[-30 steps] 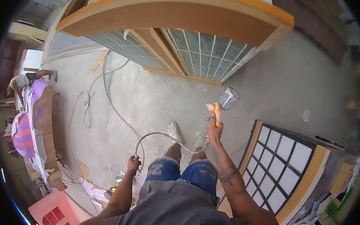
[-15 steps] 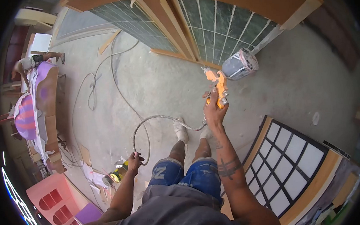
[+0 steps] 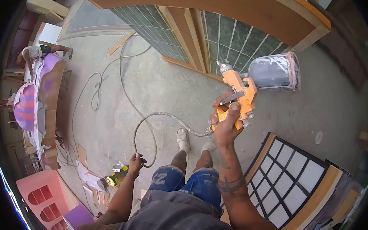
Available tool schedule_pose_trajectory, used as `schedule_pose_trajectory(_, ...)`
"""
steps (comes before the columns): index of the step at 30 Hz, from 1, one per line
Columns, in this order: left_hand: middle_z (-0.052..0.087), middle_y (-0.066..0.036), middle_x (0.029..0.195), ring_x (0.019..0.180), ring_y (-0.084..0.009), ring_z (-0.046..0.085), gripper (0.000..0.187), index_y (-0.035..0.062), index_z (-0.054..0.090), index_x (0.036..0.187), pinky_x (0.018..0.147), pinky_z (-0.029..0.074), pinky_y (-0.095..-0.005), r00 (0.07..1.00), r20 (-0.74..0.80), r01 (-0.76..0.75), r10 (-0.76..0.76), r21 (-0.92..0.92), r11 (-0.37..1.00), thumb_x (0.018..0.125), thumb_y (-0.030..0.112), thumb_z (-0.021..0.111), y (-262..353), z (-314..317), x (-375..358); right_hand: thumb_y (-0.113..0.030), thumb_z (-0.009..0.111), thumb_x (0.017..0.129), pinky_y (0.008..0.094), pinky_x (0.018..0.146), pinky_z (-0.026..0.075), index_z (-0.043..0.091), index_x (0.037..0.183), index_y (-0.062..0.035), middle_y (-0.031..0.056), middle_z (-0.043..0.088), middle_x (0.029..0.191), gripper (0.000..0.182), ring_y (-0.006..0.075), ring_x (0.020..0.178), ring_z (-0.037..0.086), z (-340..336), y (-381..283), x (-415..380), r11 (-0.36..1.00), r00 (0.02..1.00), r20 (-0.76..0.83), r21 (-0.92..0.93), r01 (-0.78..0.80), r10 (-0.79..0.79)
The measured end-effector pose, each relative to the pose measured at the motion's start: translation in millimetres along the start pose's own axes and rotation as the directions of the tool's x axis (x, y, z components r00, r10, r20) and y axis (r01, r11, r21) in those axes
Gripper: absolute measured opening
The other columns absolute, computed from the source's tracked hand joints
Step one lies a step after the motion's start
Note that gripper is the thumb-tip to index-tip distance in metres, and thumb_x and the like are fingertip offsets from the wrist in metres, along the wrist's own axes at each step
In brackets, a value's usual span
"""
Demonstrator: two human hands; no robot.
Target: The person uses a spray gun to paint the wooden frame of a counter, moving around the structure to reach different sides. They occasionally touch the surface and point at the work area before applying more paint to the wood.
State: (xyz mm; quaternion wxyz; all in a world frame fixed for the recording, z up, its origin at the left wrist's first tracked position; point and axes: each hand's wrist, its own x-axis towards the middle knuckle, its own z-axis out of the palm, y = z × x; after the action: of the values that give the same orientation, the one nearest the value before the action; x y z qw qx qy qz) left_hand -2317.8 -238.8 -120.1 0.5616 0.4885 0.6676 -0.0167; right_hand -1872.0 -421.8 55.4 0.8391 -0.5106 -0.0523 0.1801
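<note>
An orange spray gun with a paint-smeared cup on its side is gripped in my right hand. Its nozzle points up and away from me, towards the wooden frame with green tiled panels. From the gun's handle a grey air hose loops back over the floor. My left hand is closed round that hose, low and to the left, beside my shorts.
At the far left another person bends over a purple piece. A black-and-white grid panel leans at the lower right. A pink unit stands lower left, near a yellow-and-black tool. More hose trails across the floor.
My right hand has lifted the spray gun closer to me and rightwards, so gun and cup look larger. The wooden frame has shifted right in view. My left hand keeps hold of the hose.
</note>
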Motion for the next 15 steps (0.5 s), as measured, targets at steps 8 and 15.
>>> schedule_pose_trajectory(8,0.067,-0.010,0.082,0.077,-0.0182,0.067,0.035,0.0063,0.056,0.112,0.064,0.048,-0.0299,1.000,0.021,0.020,-0.021,0.003,1.000,0.106,0.040,0.049,-1,8,-9,-0.039,0.043,0.106,0.0202,0.046,0.039,0.046,0.130,0.0015,0.0117,0.065,0.093,0.047,0.0065,0.054,0.046,-1,4,2,1.000,1.000,-0.005,-0.021,0.001,-0.001)
schedule_pose_trajectory(15,0.066,-0.005,0.086,0.087,-0.0180,0.068,0.035,0.0093,0.057,0.114,0.077,0.052,-0.0381,0.998,0.041,0.043,-0.046,0.074,0.996,0.107,0.042,0.045,-23,2,-2,-0.025,0.047,0.106,0.0188,0.047,0.036,0.049,0.123,0.0004,0.0056,0.061,0.086,0.030,0.0053,0.058,0.049,-11,35,10,0.999,0.996,-0.084,-0.033,-0.035,0.032)
